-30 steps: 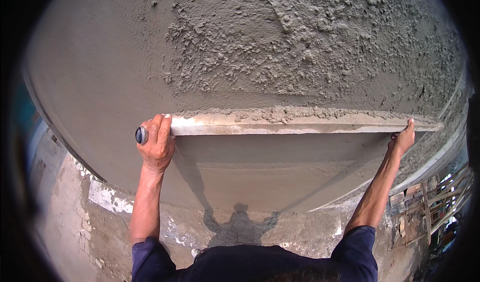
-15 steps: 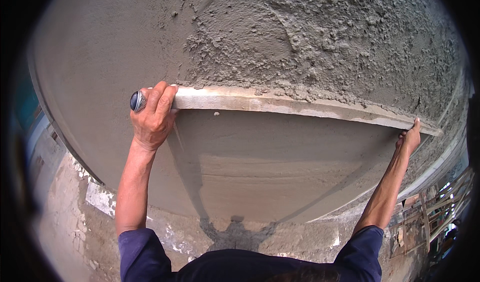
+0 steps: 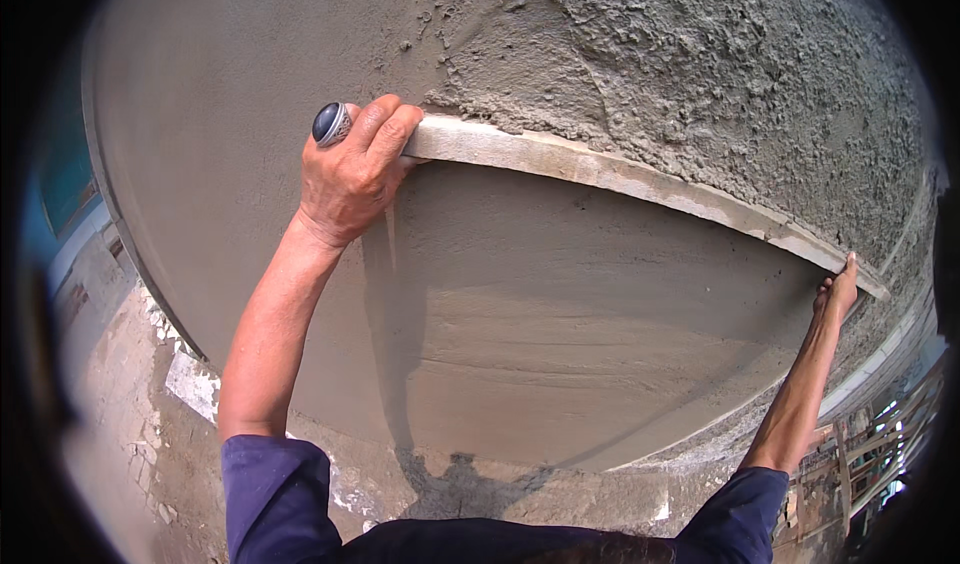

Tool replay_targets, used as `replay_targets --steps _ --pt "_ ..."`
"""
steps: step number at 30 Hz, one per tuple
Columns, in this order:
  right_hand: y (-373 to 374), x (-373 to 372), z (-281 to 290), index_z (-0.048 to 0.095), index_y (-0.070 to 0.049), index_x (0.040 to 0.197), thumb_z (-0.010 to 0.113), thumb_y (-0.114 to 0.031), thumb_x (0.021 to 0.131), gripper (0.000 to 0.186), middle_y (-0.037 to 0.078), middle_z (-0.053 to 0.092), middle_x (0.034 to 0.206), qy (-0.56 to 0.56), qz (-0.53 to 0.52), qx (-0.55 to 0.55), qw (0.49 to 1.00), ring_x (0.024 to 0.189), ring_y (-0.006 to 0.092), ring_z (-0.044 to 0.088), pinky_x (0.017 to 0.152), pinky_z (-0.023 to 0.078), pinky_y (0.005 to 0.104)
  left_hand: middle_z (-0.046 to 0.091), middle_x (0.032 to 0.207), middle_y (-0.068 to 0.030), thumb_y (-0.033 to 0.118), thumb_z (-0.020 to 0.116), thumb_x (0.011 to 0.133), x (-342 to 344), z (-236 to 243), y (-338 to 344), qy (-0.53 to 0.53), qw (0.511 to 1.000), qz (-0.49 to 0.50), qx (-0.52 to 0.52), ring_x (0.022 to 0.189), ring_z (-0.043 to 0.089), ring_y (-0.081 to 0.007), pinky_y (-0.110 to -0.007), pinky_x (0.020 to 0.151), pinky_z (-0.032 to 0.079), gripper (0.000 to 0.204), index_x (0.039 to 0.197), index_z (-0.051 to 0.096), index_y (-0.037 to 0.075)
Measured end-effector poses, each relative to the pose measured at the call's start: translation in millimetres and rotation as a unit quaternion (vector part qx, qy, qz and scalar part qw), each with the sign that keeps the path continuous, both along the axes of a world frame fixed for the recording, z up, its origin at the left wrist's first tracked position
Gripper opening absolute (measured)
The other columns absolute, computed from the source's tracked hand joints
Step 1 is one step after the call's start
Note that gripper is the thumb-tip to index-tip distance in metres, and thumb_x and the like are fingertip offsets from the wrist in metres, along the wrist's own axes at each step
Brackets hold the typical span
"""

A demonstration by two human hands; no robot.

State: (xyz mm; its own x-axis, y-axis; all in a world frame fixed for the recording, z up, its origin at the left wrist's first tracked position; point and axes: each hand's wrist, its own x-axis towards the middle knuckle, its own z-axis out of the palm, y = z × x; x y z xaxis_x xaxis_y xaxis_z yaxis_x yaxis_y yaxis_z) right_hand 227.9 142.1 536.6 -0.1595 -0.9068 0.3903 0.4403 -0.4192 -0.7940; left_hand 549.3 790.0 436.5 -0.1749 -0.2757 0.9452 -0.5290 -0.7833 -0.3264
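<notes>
A long, pale straightedge (image 3: 600, 171) lies against a wall of wet grey plaster (image 3: 560, 334), slanting down from left to right. My left hand (image 3: 358, 169), with a large dark-stoned ring on one finger, grips its upper left end. Near the lower right end, my right hand (image 3: 838, 286) is closed round it, one finger laid along the face. Rough, lumpy mortar (image 3: 720, 74) covers the wall above the straightedge, and some clings along its top edge. Below it the plaster is smoother, with faint horizontal lines.
A curved-looking wall edge (image 3: 125, 234) bounds the plaster at left, with a blue-green surface (image 3: 65, 179) beyond. Wooden slats (image 3: 870, 454) are stacked or framed at lower right. Rough ground with a pale patch (image 3: 192, 382) runs along the wall's foot.
The left end of the straightedge has moved up and to the right with my left hand. Its right end has dropped slightly, so it slants more steeply. Both hands keep their grip.
</notes>
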Motion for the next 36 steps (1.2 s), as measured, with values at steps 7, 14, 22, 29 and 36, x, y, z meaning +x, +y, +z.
replay_targets --steps 7,14,22,29,36 --pt "109 59 -67 0.049 -0.01 0.095 0.075 -0.049 0.092 0.047 -0.001 0.049 0.069 0.025 0.091 -0.051 0.994 0.044 0.0077 0.043 0.037 0.03 0.0224 0.07 0.113 -0.0036 0.006 0.085 0.072 15 -83 81 0.081 0.996 0.021 -0.037 0.09 0.069 -0.0224 -0.037 0.076 0.06 0.054 0.122 0.065 0.013" --pt "-47 4 68 0.069 -0.018 0.123 0.074 -0.053 0.091 0.048 -0.005 0.059 0.097 0.016 0.077 -0.058 0.995 0.06 0.0086 0.044 0.05 0.029 0.0241 0.071 0.117 -0.0002 0.019 0.085 0.079 14 67 4 -0.054 0.998 -0.018 -0.038 0.101 0.074 -0.0197 -0.033 0.084 0.066 0.048 0.122 0.065 0.016" --pt "-171 -4 187 0.068 -0.02 0.125 0.073 -0.056 0.087 0.053 0.001 0.062 0.108 0.009 0.022 -0.016 1.0 0.085 0.0153 0.055 0.066 0.041 0.0317 0.07 0.099 -0.0086 0.017 0.072 0.082 -18 230 -41 -0.152 0.987 0.051 0.001 0.093 0.07 -0.0302 -0.045 0.08 0.056 0.019 0.099 0.067 0.01" --pt "-200 -36 237 0.071 -0.011 0.112 0.072 -0.062 0.084 0.058 0.006 0.062 0.08 0.099 -0.057 -0.005 0.993 0.057 0.0171 0.054 0.048 0.045 0.031 0.069 0.089 -0.0071 0.025 0.071 0.085 -23 282 -39 -0.165 0.984 0.064 0.03 0.085 0.072 -0.0317 -0.048 0.08 0.057 0.016 0.092 0.066 0.012" --pt "-6 49 157 0.068 -0.001 0.114 0.074 -0.061 0.084 0.067 0.009 0.063 0.083 0.044 0.042 0.016 0.998 0.059 0.0184 0.056 0.05 0.045 0.0314 0.071 0.095 -0.01 0.024 0.07 0.088 -9 243 52 -0.1 0.988 0.119 0.016 0.087 0.07 -0.0315 -0.046 0.083 0.056 0.017 0.1 0.069 0.012"
